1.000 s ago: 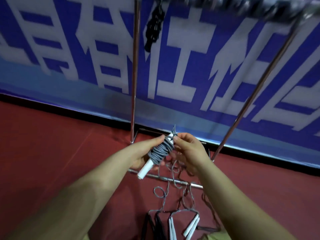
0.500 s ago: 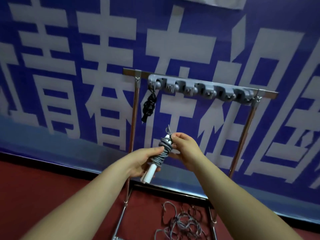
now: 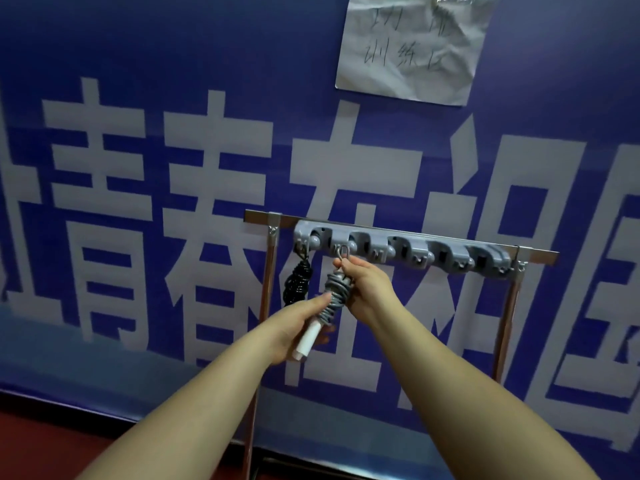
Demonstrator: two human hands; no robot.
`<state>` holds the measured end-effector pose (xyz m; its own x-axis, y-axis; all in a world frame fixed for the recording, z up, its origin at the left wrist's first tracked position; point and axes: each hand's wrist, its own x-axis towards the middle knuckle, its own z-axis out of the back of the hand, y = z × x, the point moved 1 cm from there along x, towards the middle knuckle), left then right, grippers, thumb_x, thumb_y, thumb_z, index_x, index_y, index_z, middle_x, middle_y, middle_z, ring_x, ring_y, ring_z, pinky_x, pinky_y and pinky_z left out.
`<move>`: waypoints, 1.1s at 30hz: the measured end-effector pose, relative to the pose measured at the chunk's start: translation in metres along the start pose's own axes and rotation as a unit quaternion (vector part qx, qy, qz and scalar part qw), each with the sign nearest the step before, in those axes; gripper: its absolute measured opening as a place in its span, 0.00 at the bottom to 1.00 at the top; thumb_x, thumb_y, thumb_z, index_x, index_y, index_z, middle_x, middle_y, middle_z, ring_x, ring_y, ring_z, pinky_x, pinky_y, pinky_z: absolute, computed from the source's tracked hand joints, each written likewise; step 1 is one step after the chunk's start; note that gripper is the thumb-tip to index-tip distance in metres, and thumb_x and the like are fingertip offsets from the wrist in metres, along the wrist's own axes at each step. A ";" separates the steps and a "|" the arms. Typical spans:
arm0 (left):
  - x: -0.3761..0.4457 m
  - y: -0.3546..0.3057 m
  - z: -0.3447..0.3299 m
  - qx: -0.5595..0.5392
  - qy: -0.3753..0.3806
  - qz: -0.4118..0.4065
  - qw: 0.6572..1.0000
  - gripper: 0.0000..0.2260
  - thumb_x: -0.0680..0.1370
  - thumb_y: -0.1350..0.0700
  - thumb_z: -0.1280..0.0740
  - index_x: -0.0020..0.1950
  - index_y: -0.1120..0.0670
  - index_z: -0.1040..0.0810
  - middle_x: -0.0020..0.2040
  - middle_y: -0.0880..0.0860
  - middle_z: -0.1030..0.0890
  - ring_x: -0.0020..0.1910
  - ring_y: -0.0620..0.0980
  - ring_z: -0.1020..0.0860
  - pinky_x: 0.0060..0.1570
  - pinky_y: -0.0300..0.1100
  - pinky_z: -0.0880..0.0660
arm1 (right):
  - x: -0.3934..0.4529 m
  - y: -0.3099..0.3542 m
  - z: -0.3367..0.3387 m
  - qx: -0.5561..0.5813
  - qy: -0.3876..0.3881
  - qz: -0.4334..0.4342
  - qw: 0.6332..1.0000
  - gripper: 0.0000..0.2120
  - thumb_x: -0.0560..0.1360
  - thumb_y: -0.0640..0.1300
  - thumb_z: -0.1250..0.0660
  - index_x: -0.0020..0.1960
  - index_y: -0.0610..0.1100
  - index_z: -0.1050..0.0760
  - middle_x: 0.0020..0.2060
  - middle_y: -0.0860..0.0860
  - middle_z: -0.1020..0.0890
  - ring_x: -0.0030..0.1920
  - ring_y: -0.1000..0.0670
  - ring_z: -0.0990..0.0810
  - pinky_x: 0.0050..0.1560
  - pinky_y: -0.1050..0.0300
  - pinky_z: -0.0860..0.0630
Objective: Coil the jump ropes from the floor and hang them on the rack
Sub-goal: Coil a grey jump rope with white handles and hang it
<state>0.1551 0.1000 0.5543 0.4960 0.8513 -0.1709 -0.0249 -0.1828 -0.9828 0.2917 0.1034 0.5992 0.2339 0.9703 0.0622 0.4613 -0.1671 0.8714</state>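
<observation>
Two bare forearms reach up from the bottom of the head view toward a blue banner [image 3: 145, 98] printed with large white characters, which fills the background. Creased paper sheet [image 3: 410, 46] with handwritten marks is stuck on the banner at upper right. Metal rack [image 3: 272, 271] stands in front of the banner: two upright poles and a top bar. Grey hook strip [image 3: 415, 249] runs along the top bar, with several rounded clips. Black coiled jump rope [image 3: 298, 284] hangs from the leftmost hook, just beside the left pole. Left hand [image 3: 298, 329] grips the white handle [image 3: 306, 342] at the lower end of the grey jump rope [image 3: 334, 294]; fingers curled round the handle, thumb lying along the coil. Right hand [image 3: 367, 287] holds the upper end of the same bundle, fingertips pinching it just below a small grey loop [image 3: 343, 252]. Bundle is tilted, wound tightly round its handles. Loop sits at the second hook; whether it is seated on the hook cannot be told. Red floor [image 3: 41, 441] shows at lower left.
</observation>
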 end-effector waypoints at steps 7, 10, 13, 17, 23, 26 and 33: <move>0.025 0.012 0.017 -0.002 -0.069 -0.008 0.998 0.18 0.73 0.43 0.30 0.57 0.51 0.22 0.47 0.50 0.21 0.47 0.49 0.21 0.55 0.55 0.26 | 0.037 0.009 -0.003 0.011 0.003 -0.059 0.998 0.11 0.78 0.34 0.38 0.60 0.39 0.30 0.40 0.45 0.19 0.37 0.49 0.23 0.37 0.52 0.25; 0.030 0.013 0.017 -0.025 -0.086 -0.009 0.996 0.17 0.73 0.42 0.30 0.54 0.52 0.21 0.46 0.51 0.21 0.48 0.50 0.21 0.54 0.54 0.28 | 0.046 0.007 -0.005 -0.020 -0.002 -0.081 0.996 0.07 0.78 0.37 0.37 0.52 0.35 0.22 0.41 0.45 0.20 0.36 0.49 0.23 0.36 0.53 0.24; 0.031 0.012 0.017 -0.044 -0.092 0.001 0.995 0.18 0.73 0.42 0.31 0.55 0.53 0.20 0.49 0.52 0.20 0.49 0.50 0.22 0.53 0.54 0.28 | 0.051 0.008 -0.007 -0.032 -0.011 -0.089 0.995 0.07 0.78 0.37 0.36 0.53 0.35 0.22 0.41 0.44 0.20 0.38 0.48 0.22 0.38 0.53 0.22; 0.026 0.011 0.013 -0.046 -0.104 0.015 0.993 0.19 0.73 0.41 0.31 0.54 0.54 0.20 0.51 0.54 0.20 0.52 0.51 0.22 0.57 0.55 0.29 | 0.053 0.008 -0.005 -0.056 -0.021 -0.109 0.992 0.08 0.78 0.38 0.35 0.53 0.36 0.22 0.42 0.44 0.20 0.38 0.48 0.21 0.39 0.52 0.22; 0.015 -0.002 0.005 -0.039 -0.123 0.014 0.992 0.23 0.73 0.39 0.31 0.58 0.55 0.22 0.52 0.54 0.20 0.51 0.50 0.21 0.52 0.53 0.28 | 0.055 0.011 -0.006 -0.038 -0.043 -0.121 0.991 0.08 0.77 0.39 0.35 0.53 0.36 0.21 0.41 0.44 0.19 0.37 0.47 0.19 0.38 0.50 0.21; 0.011 -0.009 0.008 -0.011 -0.124 0.022 0.992 0.23 0.72 0.39 0.31 0.57 0.55 0.22 0.52 0.53 0.19 0.51 0.50 0.20 0.51 0.53 0.28 | 0.052 0.012 -0.003 -0.017 -0.044 -0.132 0.990 0.07 0.78 0.39 0.35 0.52 0.37 0.23 0.41 0.44 0.19 0.37 0.47 0.20 0.39 0.50 0.22; -0.001 0.012 0.002 0.003 -0.100 0.050 0.994 0.25 0.75 0.39 0.35 0.67 0.53 0.27 0.62 0.55 0.22 0.62 0.55 0.26 0.67 0.60 0.40 | 0.027 -0.014 0.015 -0.038 -0.040 -0.111 0.992 0.13 0.79 0.44 0.35 0.57 0.35 0.26 0.42 0.41 0.21 0.28 0.50 0.22 0.31 0.59 0.24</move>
<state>0.1526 0.0985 0.5427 0.3084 0.9102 -0.2766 -0.0709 -0.2679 -0.9608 0.3045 0.1290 0.5813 0.2028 0.9640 -0.1718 0.4433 0.0661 0.8940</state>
